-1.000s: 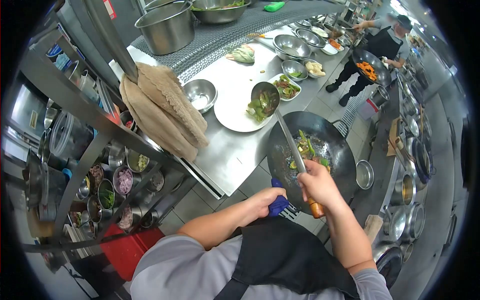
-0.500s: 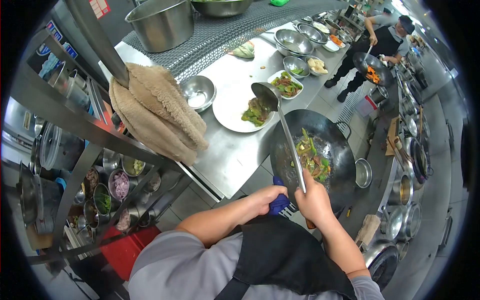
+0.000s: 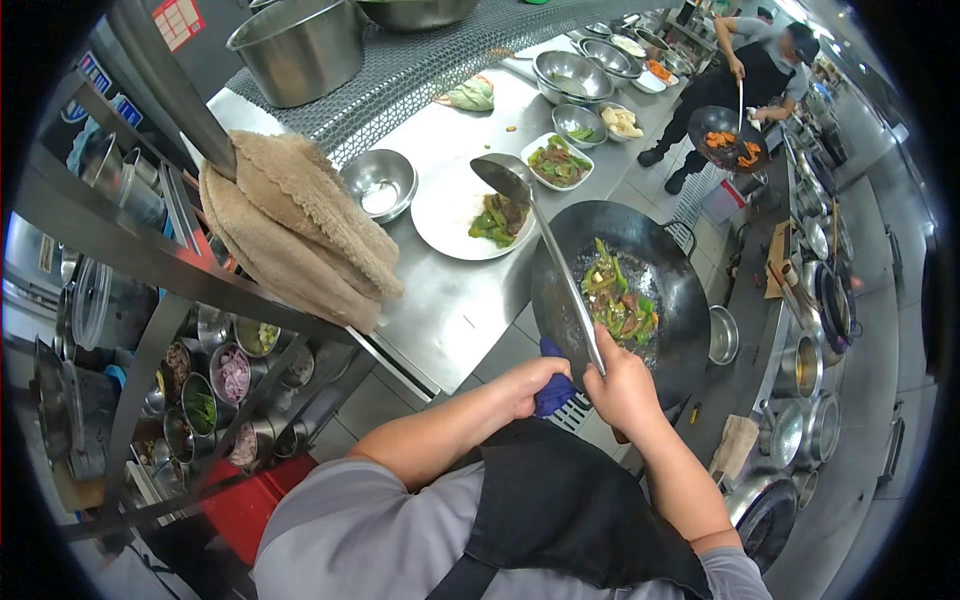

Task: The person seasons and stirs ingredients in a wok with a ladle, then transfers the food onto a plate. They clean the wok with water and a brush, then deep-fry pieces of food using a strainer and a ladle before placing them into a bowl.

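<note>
The wok (image 3: 560, 265) is held at its blue-wrapped handle (image 3: 553, 393) by the clamped left hand (image 3: 525, 383). The ladle (image 3: 503, 178), gripped by the right hand (image 3: 622, 395), is tipped, seemingly emptied, over the plate (image 3: 440, 208) at far left. Stir-fry (image 3: 620, 300) in the wok needs scooping next.

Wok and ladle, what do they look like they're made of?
The wok looks like seasoned carbon steel or iron: black and dull inside, with an oily sheen. The ladle looks like stainless steel: its bright silver bowl and shaft catch the light.
</note>
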A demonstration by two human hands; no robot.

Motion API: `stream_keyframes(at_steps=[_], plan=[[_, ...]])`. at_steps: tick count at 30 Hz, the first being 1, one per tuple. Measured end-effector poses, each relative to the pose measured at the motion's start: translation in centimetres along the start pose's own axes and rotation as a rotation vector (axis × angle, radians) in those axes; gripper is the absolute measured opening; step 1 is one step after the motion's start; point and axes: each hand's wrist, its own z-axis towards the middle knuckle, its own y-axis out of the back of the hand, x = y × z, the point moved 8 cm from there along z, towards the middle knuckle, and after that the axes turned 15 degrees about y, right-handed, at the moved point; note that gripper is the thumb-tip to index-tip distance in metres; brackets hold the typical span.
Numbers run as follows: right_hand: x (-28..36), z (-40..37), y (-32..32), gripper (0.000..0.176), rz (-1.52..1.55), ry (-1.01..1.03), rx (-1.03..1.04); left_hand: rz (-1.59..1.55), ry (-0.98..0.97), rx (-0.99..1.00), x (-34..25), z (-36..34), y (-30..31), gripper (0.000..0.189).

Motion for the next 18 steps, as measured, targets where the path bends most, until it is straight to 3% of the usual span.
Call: stream_keyframes(at_steps=[3,6,7,13,18], plan=[[-0.7,-0.4,0.8,0.060,0.231,-0.002,-0.123,-0.004,-0.020,-0.037,-0.3,-0.6,-0.2,0.006],[-2.4,-3.2,2.2,0.050,1.070,-0.342,-0.168,0.024,-0.005,-0.050,-0.1,-0.4,-0.1,0.007],[-2.3,-4.2,4.0,0.046,1.117,-0.355,-0.245,0.002,0.007,-0.040,-0.2,-1.4,-0.8,0.007],[-6.4,-14.1,10.3,0.042,0.908,-0.557,-0.235,0.042,-0.062,-0.077,-0.9,-1.2,-1.0,0.007],[-11.7,-16.6,7.6,0.034,0.586,-0.680,-0.235,0.139,-0.211,-0.147,-1.7,1.0,-1.0,0.006]])
